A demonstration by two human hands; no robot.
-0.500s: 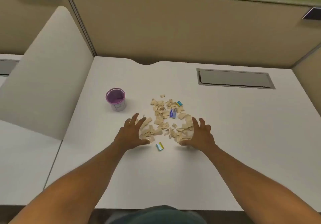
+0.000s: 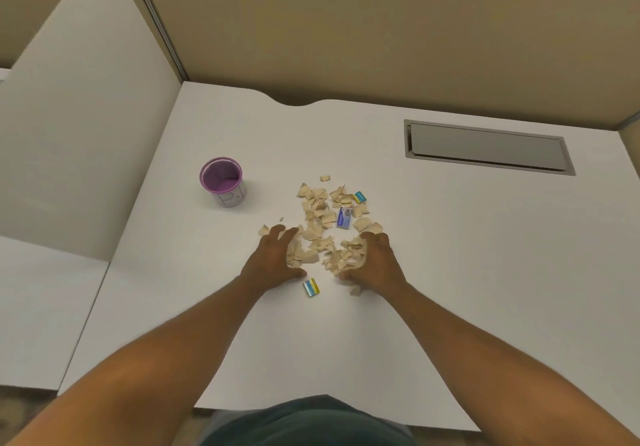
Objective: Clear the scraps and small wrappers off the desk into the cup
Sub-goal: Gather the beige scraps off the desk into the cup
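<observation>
A heap of beige paper scraps [image 2: 320, 218] lies in the middle of the white desk [image 2: 450, 272]. A blue wrapper [image 2: 344, 217] and a teal wrapper [image 2: 360, 197] lie among the far scraps. A blue-and-yellow wrapper [image 2: 311, 287] lies alone, nearer to me. My left hand [image 2: 273, 262] and my right hand [image 2: 375, 265] press against the near part of the heap from either side, fingers curled around the scraps between them. A purple-rimmed cup [image 2: 223, 182] stands upright to the left of the heap, with nothing seen inside it.
A grey cable hatch [image 2: 485, 147] is set into the desk at the back right. A white divider panel [image 2: 86, 134] rises along the left side, and a tan partition wall [image 2: 381, 30] stands behind the desk. A lower white surface [image 2: 41, 307] lies to the left.
Both hands have moved closer together and bunched the near scraps between them. The camera has tilted down a little.
</observation>
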